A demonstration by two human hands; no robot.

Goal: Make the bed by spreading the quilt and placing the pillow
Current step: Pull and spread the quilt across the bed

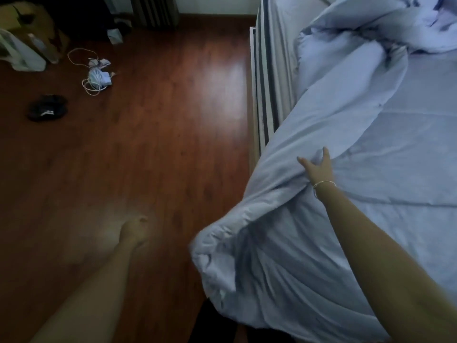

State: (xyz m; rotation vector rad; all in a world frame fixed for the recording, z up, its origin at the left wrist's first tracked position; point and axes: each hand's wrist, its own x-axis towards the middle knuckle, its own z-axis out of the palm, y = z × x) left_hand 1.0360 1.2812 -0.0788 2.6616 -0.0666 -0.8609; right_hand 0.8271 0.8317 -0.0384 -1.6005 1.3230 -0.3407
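- The quilt (309, 194) is pale blue and lies partly spread on the bed (265, 70). Its near corner hangs off the bed's left edge above the wooden floor (160, 132); its far portion is bunched in a heap toward the head of the bed.
- The right hand (316, 168) rests on the quilt near the bed's left edge. Its fingers are curled into a fold of fabric, gathering it; thumb and forefinger stand apart above the fold. A thin white band sits on the wrist.
- The left hand (133, 231) hangs over the floor, well apart from the quilt. It is motion-blurred; the fingers appear loosely curled, and it holds nothing.
- Handling judgement: the quilt is soft, padded and limp. It folds under its own weight and likely drags rather than slides. It is bulky more than heavy and not fragile.
- Recommended hold: take the edge or a corner with a full-hand pinch, one hand per corner, and lift before pulling so the heap can unroll.
- No pillow is identifiable; it may lie under the heap.
- Containers: a white bag (19, 55) stands by the far left wall; its contents cannot be determined. White cables (96, 78) and a dark item lie loose on the floor.
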